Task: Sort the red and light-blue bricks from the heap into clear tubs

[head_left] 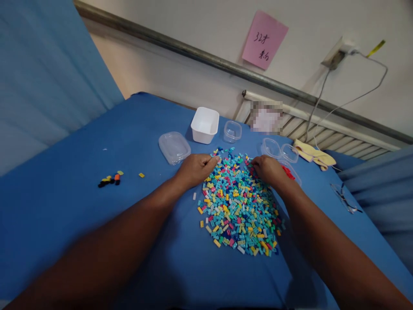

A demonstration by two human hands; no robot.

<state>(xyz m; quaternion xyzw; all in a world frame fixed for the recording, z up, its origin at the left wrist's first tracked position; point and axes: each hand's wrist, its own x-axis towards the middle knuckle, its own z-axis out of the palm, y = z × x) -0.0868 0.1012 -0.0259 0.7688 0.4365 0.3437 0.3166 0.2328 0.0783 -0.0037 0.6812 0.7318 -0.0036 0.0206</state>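
While bricks (240, 202) point lengthwise many ways, left hand (197, 168), right hand (267, 168): grasp unclear

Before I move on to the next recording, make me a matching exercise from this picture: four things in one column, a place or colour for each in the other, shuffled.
Things:
1. Brick heap
2. Left hand
3. Small cloth
4. Paper note

Places and colours:
A. Pink, up on the wall
B. At the far left edge of the bricks
C. Many-coloured, spread over the blue surface
D. Pale yellow

Right pairs: 1-C, 2-B, 3-D, 4-A
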